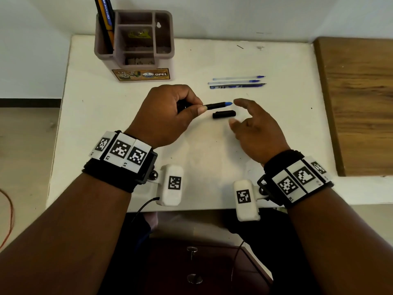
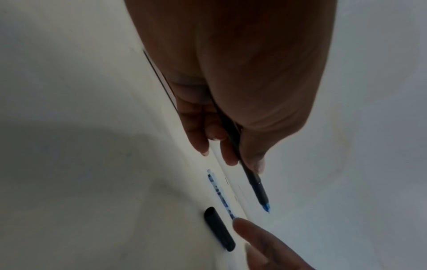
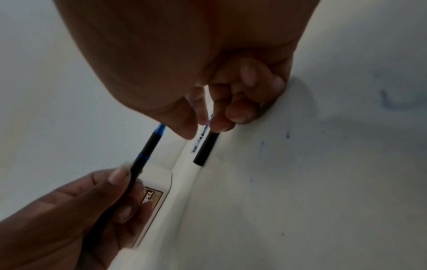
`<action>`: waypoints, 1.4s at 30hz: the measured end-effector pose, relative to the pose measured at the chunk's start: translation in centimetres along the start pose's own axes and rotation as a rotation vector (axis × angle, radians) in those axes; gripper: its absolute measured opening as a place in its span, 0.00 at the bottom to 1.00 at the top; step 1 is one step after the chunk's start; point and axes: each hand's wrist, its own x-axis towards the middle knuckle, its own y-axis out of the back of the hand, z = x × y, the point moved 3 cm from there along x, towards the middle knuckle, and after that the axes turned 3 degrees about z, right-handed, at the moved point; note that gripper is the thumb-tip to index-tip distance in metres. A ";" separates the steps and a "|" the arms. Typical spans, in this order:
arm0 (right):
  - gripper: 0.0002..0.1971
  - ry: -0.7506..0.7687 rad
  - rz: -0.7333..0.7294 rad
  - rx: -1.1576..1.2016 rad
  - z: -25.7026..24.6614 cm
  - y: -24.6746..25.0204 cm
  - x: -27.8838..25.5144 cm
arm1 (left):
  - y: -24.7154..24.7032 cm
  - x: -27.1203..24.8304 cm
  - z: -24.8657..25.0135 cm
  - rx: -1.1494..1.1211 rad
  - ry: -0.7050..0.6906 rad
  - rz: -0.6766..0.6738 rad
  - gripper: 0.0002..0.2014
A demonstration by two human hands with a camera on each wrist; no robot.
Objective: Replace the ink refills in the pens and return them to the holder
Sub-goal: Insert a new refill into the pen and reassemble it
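Note:
My left hand (image 1: 170, 111) grips a black pen (image 1: 217, 105) with a blue tip that points right, a little above the white table (image 1: 148, 167). The wrist views show the same pen (image 2: 258, 190) (image 3: 148, 146). Its black cap (image 1: 224, 114) (image 2: 219, 230) (image 3: 205, 149) lies loose on the table just under the tip. My right hand (image 1: 253, 124) hovers open at the cap's right end, with the index finger near the pen tip and nothing held. Three refills (image 1: 237, 82) lie side by side beyond the hands. The mauve holder (image 1: 102, 64) stands at the back left.
Two pens (image 1: 105, 22) lean in the holder's left compartment; small items fill the others. A wooden board (image 1: 357, 103) borders the table on the right. The near table edge runs under my wrists, with a drawer's knobs (image 1: 192, 250) below. An orange cable (image 1: 8, 220) lies on the floor, left.

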 end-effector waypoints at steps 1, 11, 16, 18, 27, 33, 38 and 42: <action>0.15 0.020 -0.015 -0.087 0.1 -0.2 0.0 | 0.0 0.0 0.0 0.007 0.000 0.002 0.07; 0.06 0.025 0.064 -0.248 0.2 -0.3 0.2 | -0.2 -0.1 -0.3 0.030 0.015 -0.002 0.06; 0.25 0.134 0.004 -0.338 -0.9 -1.2 -0.7 | -0.2 0.0 -0.5 0.051 0.026 0.019 0.05; 0.32 0.223 -0.061 -0.426 -1.5 -2.1 -1.3 | -0.3 0.0 -0.6 0.054 0.037 0.021 0.04; 0.15 0.281 -0.098 -0.506 -2.6 -4.2 -2.2 | -0.4 0.1 -0.8 0.086 0.045 0.020 0.05; 0.09 0.218 0.036 -0.361 -2.2 -2.3 -1.2 | -0.3 0.2 -0.8 0.092 0.046 0.021 0.05; 0.05 0.040 0.240 0.052 -1.9 0.2 -0.2 | -0.2 0.2 -0.8 0.079 0.045 0.022 0.05; 0.07 -0.069 0.324 0.466 -1.9 1.0 -0.3 | -0.3 0.2 -0.7 0.054 0.035 0.026 0.04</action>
